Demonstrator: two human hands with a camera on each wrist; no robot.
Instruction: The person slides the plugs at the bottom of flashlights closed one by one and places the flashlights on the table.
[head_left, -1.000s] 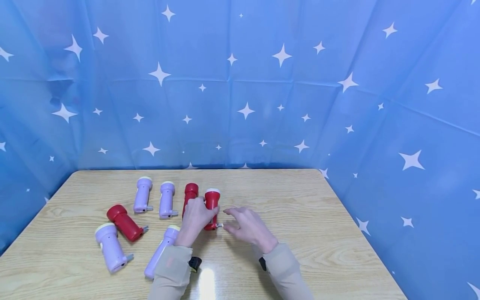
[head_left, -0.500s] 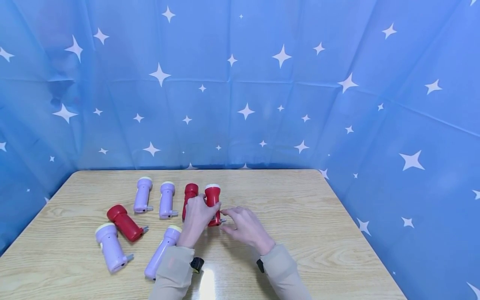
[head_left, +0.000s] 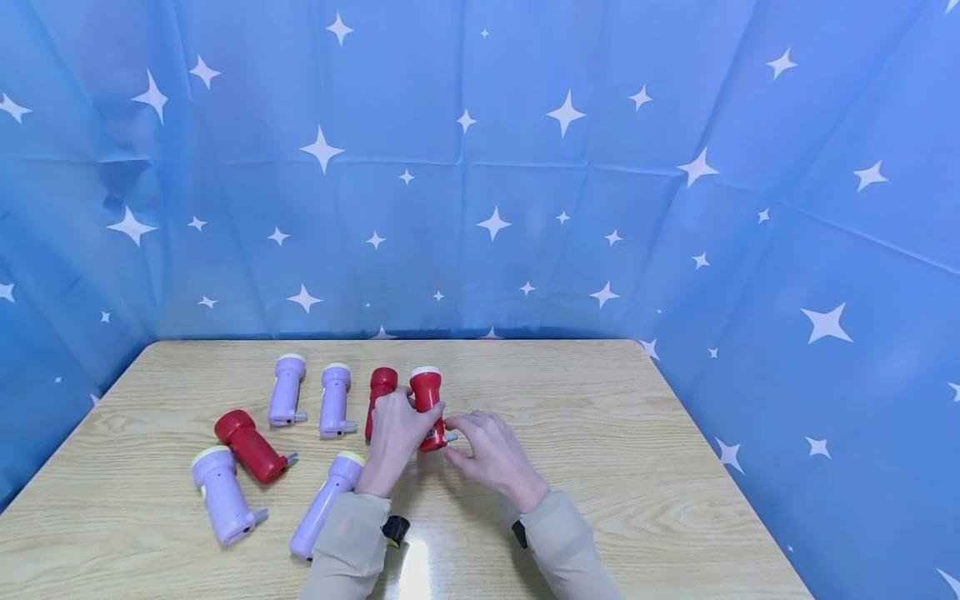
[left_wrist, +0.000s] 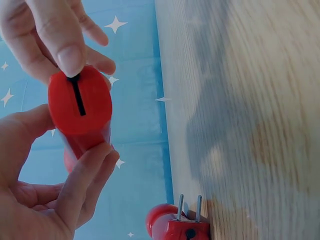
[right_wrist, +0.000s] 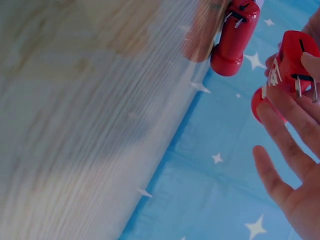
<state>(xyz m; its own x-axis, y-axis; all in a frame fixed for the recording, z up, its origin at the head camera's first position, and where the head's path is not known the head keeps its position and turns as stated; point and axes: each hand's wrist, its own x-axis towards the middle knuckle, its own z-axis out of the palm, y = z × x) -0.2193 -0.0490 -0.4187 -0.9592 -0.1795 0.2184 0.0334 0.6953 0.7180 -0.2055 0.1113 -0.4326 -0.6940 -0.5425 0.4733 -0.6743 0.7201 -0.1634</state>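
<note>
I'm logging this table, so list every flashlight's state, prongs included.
Held red flashlight: off the table, in the left hand, right hand touching its end, prongs out.
Red flashlight beside it: lying, prongs out.
Left red flashlight: lying, prongs out.
Back-left purple flashlight: lying, prongs out.
Next purple flashlight: lying, prongs out.
Front-left purple flashlight: lying, prongs out.
Purple flashlight by the sleeve: lying, prongs not visible.

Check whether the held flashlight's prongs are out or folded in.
Out: two metal prongs jut from the held red flashlight, plain in the right wrist view.
</note>
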